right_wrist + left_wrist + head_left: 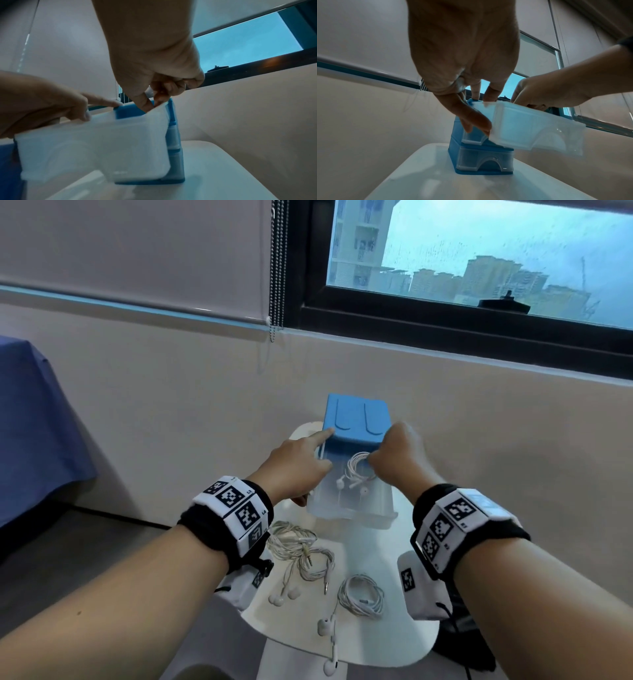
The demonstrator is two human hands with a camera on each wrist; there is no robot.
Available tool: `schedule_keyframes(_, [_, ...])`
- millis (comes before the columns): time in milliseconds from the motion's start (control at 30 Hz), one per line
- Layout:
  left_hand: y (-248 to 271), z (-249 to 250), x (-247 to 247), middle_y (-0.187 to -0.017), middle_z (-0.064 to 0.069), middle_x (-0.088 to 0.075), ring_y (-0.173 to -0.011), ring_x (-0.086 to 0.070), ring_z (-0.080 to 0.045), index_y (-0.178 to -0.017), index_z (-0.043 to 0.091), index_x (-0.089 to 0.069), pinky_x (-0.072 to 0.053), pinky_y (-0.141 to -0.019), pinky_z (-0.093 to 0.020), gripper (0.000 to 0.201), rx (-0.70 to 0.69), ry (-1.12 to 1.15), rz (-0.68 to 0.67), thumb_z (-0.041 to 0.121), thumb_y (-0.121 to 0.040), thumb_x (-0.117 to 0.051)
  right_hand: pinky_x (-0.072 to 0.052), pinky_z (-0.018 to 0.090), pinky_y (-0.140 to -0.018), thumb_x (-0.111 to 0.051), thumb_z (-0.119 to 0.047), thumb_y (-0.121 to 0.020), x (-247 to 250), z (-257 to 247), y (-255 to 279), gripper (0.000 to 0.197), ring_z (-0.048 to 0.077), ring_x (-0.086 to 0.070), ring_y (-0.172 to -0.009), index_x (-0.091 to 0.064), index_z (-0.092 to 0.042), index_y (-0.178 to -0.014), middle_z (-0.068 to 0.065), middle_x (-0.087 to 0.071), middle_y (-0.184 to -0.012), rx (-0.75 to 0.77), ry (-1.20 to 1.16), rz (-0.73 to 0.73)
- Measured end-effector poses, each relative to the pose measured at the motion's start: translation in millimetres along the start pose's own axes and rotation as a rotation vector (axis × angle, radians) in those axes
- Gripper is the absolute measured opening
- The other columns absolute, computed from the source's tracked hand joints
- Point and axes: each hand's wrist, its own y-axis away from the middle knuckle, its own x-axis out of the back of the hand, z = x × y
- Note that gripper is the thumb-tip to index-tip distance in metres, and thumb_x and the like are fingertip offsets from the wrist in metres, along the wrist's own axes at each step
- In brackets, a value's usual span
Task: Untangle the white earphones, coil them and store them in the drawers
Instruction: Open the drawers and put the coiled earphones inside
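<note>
The right hand (399, 455) pinches a coiled set of white earphones (358, 472) inside the pulled-out top drawer (352, 501) of the blue drawer unit (356, 419). The left hand (298, 463) steadies things — forefinger straight on the unit's top corner, thumb against the drawer's side, not gripping. Nearer the wrists lie a tangled set (301, 559) and another coiled set (361, 594). The cable looks light, limp and springy — a coil probably loosens if released carelessly, so it is best held across the bundled loops, not by a bud.
</note>
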Motion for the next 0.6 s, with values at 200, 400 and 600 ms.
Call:
schedule_keyframes(200, [0, -2, -1, -0.099, -0.012, -0.070, -0.075, -0.074, -0.030, -0.156, 0.049, -0.029, -0.062, -0.083, -0.043, 0.068, -0.010, 0.001, -0.001, 0.024, -0.095, -0.046, -0.038, 0.042, -0.086, -0.057, -0.028, -0.092, -2, 0, 9, 0.021, 0.030, -0.049, -0.078, -0.045, -0.020, -0.077, 0.001, -0.047, -0.082, 0.082, 0.244, 0.035])
schedule_keyframes(400, [-2, -3, -2, -0.102, -0.012, -0.071, -0.078, -0.070, -0.027, -0.159, 0.046, -0.027, -0.060, -0.084, -0.044, 0.068, -0.038, -0.054, 0.017, 0.025, -0.097, -0.046, -0.050, 0.036, -0.078, -0.062, -0.026, -0.085, 10, 18, 0, 0.015, 0.027, -0.055, -0.089, -0.066, -0.026, -0.100, 0.001, -0.059, -0.097, 0.335, 0.218, -0.147])
schedule_keyframes(600, [-2, -4, -4, -0.112, -0.013, -0.072, -0.084, -0.071, -0.031, -0.158, 0.047, -0.028, -0.060, -0.087, -0.045, 0.068, -0.036, -0.065, 0.026, 0.025, -0.096, -0.046, -0.047, 0.035, -0.075, -0.061, -0.018, -0.092, -5, 27, -2, 0.014, 0.025, -0.058, -0.096, -0.072, -0.026, -0.094, -0.002, -0.064, -0.099, 0.458, 0.352, -0.082])
